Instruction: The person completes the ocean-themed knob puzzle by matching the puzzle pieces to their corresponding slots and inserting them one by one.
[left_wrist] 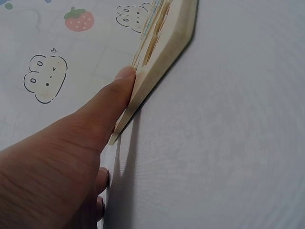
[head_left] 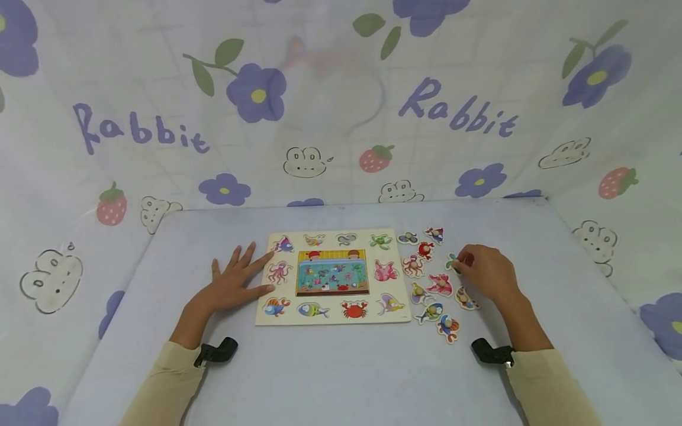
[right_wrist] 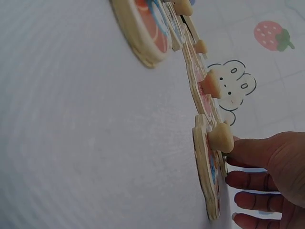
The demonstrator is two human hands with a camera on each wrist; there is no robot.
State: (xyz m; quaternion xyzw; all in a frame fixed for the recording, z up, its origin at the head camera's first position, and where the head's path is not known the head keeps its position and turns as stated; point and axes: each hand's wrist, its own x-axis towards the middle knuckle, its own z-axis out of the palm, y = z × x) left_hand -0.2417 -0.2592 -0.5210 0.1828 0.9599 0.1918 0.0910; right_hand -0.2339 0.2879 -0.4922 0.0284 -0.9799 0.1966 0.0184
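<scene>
A wooden peg puzzle board with printed sea animals and a fish-tank picture in the middle lies flat on the table. My left hand is spread at its left edge, thumb and index fingertip resting on the board. Right of the board, my right hand pinches a small green turtle puzzle piece between thumb and fingers. Close to that hand lie a pink fish piece and a snail-like piece; in the right wrist view, a wooden knob partly hides the fingertips.
Several more knobbed pieces lie along the board's right side, among them a red crab, an octopus, a striped green fish and a blue-orange lobster. A patterned cloth hangs behind the pale table.
</scene>
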